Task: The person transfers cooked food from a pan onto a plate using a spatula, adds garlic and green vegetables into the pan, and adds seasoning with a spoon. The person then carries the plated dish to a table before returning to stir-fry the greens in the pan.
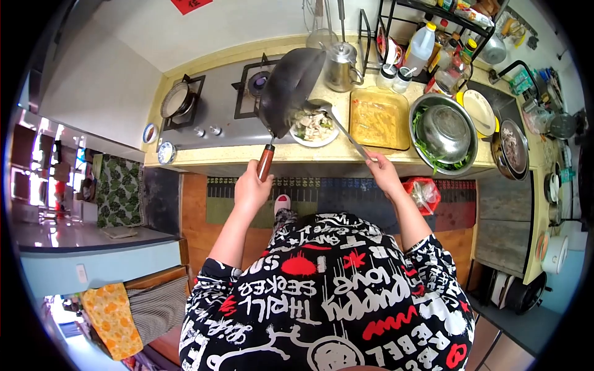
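Note:
My left hand (250, 187) is closed around the wooden handle of a black wok (291, 80). The wok is tipped steeply on its side, its rim just above a white plate (317, 144). Pale sliced food with green pieces (315, 125) lies on the plate. My right hand (382, 172) grips the long metal handle of a ladle (349, 137). The ladle's head is at the wok's lower edge, over the food. Whether it touches the food I cannot tell.
Left is the gas stove (219, 114) with a small pot (179, 101). A yellowish glass dish (379, 143) stands right of the plate, then a metal bowl (443, 133) upturned over greens in a basin. Behind stand a metal pot (340, 68) and bottles (421, 46).

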Action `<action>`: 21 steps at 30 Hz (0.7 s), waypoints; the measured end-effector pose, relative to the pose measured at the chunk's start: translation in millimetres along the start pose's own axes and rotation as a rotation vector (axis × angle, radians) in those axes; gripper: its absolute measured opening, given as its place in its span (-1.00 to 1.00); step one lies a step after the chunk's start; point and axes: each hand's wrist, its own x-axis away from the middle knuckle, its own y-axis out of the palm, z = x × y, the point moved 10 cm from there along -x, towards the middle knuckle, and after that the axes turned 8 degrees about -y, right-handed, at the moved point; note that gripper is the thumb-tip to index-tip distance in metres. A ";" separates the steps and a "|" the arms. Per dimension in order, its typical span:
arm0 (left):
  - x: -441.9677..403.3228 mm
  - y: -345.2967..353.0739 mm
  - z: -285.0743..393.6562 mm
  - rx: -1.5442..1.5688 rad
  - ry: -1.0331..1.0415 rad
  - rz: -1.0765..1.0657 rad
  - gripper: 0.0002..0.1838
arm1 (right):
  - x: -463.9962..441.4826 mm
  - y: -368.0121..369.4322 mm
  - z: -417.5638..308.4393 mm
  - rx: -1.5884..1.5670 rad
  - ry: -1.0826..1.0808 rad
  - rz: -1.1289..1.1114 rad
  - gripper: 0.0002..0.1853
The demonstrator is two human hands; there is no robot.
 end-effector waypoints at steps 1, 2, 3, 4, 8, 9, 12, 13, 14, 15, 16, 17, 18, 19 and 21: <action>0.5 -0.7 -0.9 0.004 0.002 0.006 -0.61 | 5.5 -0.7 -2.7 0.009 0.009 -0.002 -0.66; 0.7 -1.1 -0.9 0.008 0.004 0.011 -0.60 | 9.0 -3.4 -6.0 0.019 0.018 -0.003 -0.67; 0.9 -1.6 -0.8 0.012 0.003 0.012 -0.60 | 13.4 -4.6 -12.0 -0.012 0.060 -0.030 -0.67; 1.3 -2.4 -0.4 0.015 0.001 0.011 -0.61 | 19.2 -7.3 -19.1 -0.042 0.105 -0.055 -0.67; -1.6 -0.7 -1.7 0.027 0.013 0.011 -0.62 | 26.6 -8.9 -29.8 0.034 0.090 -0.139 -0.69; -2.1 -1.0 -1.6 0.030 0.013 0.008 -0.63 | 27.8 -10.6 -31.9 0.022 0.100 -0.124 -0.69; -2.6 -4.2 -2.4 0.043 0.005 0.001 -0.63 | 26.3 -12.3 -40.9 0.023 0.066 -0.078 -0.68; -2.2 -5.0 -1.9 0.052 -0.001 -0.005 -0.64 | 23.6 -11.8 -45.1 0.050 0.016 -0.056 -0.68; -1.9 -4.6 -1.1 0.060 -0.004 -0.013 -0.64 | 21.3 -12.1 -48.4 0.075 -0.033 -0.032 -0.68; -2.2 -4.0 -1.1 0.061 -0.004 -0.011 -0.64 | 16.5 -10.1 -44.6 0.090 -0.056 -0.020 -0.67; -3.5 -3.3 -1.7 0.063 -0.002 -0.007 -0.64 | 8.2 -6.3 -37.1 0.105 -0.081 -0.008 -0.66; -4.6 -3.7 -1.7 0.065 -0.001 -0.003 -0.64 | 2.5 -3.6 -29.9 0.119 -0.107 0.003 -0.66; -4.8 -4.2 -1.4 0.059 -0.008 -0.004 -0.63 | 0.6 -1.2 -23.2 0.101 -0.111 0.003 -0.66; -4.7 -4.9 -0.9 0.055 -0.015 -0.003 -0.63 | -0.6 0.6 -16.9 0.083 -0.117 0.002 -0.66; -5.1 -6.1 -1.6 0.054 -0.015 0.002 -0.63 | 5.2 3.8 -8.2 0.010 0.015 -0.044 -0.67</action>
